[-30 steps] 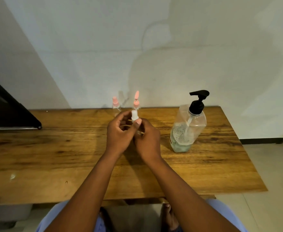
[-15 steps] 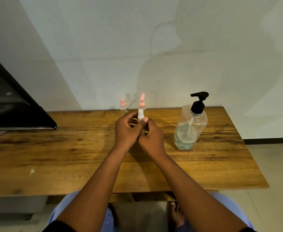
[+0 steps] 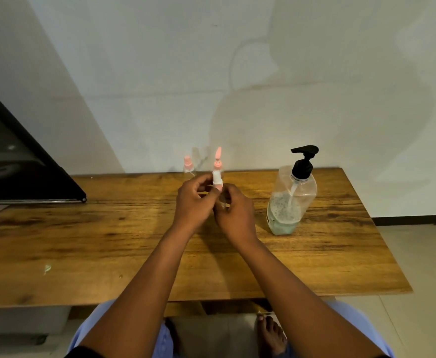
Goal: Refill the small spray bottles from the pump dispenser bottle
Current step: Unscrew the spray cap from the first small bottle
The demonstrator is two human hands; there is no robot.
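Item held: one small spray bottle (image 3: 220,193), clear body, white and pink spray head (image 3: 217,180). My left hand (image 3: 193,201) pinches the spray head between thumb and fingers; my right hand (image 3: 235,215) curls round the clear body just below it. Both hands meet over the middle of the wooden table (image 3: 82,241), raised above the top, the bottle roughly upright (whether the head is seated on the neck or lifted off it I cannot tell, my fingers cover the join).

Behind my hands, at the far edge of the table by the wall (image 3: 237,86): two more small spray bottles, one with a pink head and no cap (image 3: 188,164), to the left, and one with a tall pink cap (image 3: 218,160), directly behind the bottle I hold. Their clear bodies are hard to make out.

To my right, standing on the table near my right hand but apart from it: the pump dispenser bottle (image 3: 290,202), clear, black pump on top, pale greenish liquid filling its lower part.

Far left: a dark slanted panel (image 3: 25,171) over the table edge.

Below the table edge: blue cloth over my knees (image 3: 93,329) and a bare foot (image 3: 271,334) on the floor.
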